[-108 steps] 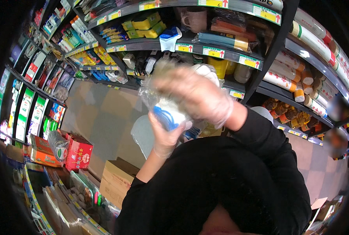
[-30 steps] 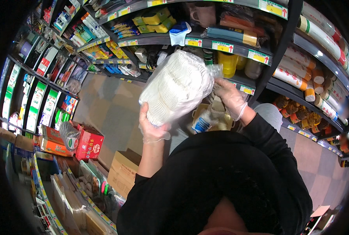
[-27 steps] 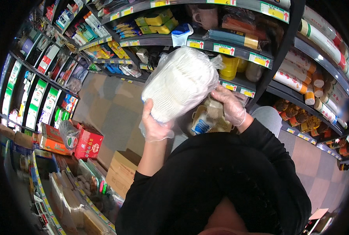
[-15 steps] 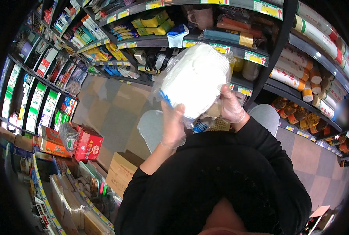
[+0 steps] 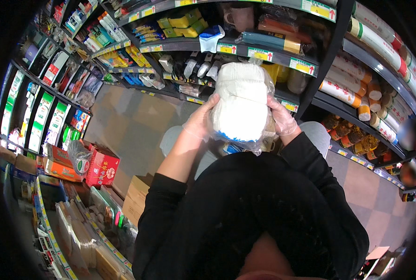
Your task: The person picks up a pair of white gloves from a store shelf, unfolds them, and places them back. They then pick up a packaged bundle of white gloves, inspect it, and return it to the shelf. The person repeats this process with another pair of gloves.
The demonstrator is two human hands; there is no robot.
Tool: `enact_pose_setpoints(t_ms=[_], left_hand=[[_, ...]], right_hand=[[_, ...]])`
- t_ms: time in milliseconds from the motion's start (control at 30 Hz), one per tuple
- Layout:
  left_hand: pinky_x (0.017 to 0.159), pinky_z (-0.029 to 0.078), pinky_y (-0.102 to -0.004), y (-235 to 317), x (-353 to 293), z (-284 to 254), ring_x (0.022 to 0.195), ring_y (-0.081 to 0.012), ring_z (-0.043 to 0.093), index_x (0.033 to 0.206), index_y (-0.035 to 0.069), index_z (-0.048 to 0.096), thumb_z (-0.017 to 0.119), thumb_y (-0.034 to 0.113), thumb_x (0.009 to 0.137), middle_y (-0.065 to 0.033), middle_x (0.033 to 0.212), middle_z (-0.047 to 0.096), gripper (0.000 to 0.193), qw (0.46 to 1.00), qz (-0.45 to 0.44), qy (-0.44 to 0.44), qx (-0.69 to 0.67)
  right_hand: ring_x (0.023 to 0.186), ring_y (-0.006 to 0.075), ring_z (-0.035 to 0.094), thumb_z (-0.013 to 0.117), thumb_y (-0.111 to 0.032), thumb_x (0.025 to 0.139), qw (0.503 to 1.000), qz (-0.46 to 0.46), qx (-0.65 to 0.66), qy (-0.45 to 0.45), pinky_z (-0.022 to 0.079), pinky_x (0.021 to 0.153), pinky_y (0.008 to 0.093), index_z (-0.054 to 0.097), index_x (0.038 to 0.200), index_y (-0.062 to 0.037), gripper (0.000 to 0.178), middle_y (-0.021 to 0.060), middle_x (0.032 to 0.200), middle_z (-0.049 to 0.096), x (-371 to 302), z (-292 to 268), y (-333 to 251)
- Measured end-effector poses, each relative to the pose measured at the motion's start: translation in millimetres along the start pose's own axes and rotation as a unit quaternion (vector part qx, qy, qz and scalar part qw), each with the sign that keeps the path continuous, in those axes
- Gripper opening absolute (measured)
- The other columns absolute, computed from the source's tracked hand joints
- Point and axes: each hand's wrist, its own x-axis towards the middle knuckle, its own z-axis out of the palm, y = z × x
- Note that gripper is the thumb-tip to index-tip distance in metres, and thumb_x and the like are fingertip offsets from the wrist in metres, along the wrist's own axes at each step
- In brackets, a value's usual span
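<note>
Between my two hands is a bulky white pack (image 5: 240, 100) in clear plastic film, with blue print along its near end. What is inside looks white and layered, but its kind I cannot make out. My left hand (image 5: 202, 117) grips the pack's left side, thumb near the upper edge. On the opposite side my right hand (image 5: 282, 117) holds it, fingers partly hidden behind the film. Thin clear gloves cover both hands. Below the pack, part of a blue-and-white item (image 5: 232, 148) shows near my lap.
A shelf unit (image 5: 184, 44) stands just ahead, with sponges (image 5: 183, 24), a mug (image 5: 239, 17) and a hanging blue-and-white cloth (image 5: 211, 38). White rolls (image 5: 341, 91) and bottles (image 5: 355, 137) fill shelves at right. Red boxes (image 5: 103, 165) and a cardboard carton (image 5: 135, 198) stand at left.
The pack has turned from a slant to nearly upright, its blue-printed end now toward me. My left hand has moved up along its side; my right hand still holds the other side.
</note>
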Motion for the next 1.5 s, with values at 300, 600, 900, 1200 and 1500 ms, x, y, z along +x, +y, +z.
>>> enact_pose_setpoints(t_ms=[300,600,900,1200,1500], left_hand=[[0.116,0.039,-0.0408,-15,-7,19,0.137,-0.0281,0.051,0.154,-0.001,0.037,0.084,0.041,0.085,-0.0149,0.147,0.055,0.093,0.998,-0.008,-0.028,-0.053],[0.113,0.042,-0.0403,-18,-8,12,0.130,-0.0269,0.056,0.151,-0.002,0.041,0.083,0.030,0.087,-0.0150,0.142,0.059,0.083,0.998,0.016,-0.058,0.000],[0.112,0.046,-0.0458,-31,-2,4,0.131,-0.0330,0.057,0.148,-0.006,0.043,0.087,0.034,0.082,-0.0190,0.140,0.060,0.088,0.990,0.002,-0.054,-0.127],[0.111,0.046,-0.0518,-31,0,6,0.133,-0.0358,0.055,0.150,-0.002,0.043,0.080,0.037,0.089,-0.0202,0.143,0.057,0.081,0.982,-0.002,-0.043,-0.186],[0.116,0.039,-0.0596,-7,-2,2,0.137,-0.0418,0.051,0.155,0.007,0.040,0.073,0.036,0.091,-0.0211,0.150,0.053,0.077,0.940,0.072,-0.028,-0.332]], right_hand=[[0.116,0.0206,0.064,0.071,-0.021,0.097,0.988,-0.015,-0.154,-0.005,0.049,0.105,0.0335,0.048,0.145,0.0038,0.059,0.0127,0.130,0.065,6,29,-19],[0.117,0.0191,0.062,0.073,-0.027,0.096,0.968,0.005,-0.239,0.077,0.050,0.101,0.0328,0.051,0.139,0.0053,0.058,0.0114,0.125,0.066,16,28,-17],[0.103,0.0167,0.068,0.066,-0.029,0.102,0.978,0.017,-0.206,0.030,0.054,0.092,0.0305,0.061,0.129,0.0032,0.042,0.0086,0.118,0.070,16,55,-22],[0.106,0.0179,0.068,0.059,-0.028,0.106,0.987,0.025,-0.147,0.058,0.055,0.094,0.0326,0.061,0.131,0.0009,0.038,0.0101,0.121,0.069,21,58,-20],[0.106,0.0218,0.064,0.054,0.002,0.095,0.903,-0.306,-0.222,0.203,0.052,0.096,0.0330,0.049,0.139,-0.0003,0.044,0.0114,0.117,0.064,12,75,-38]])
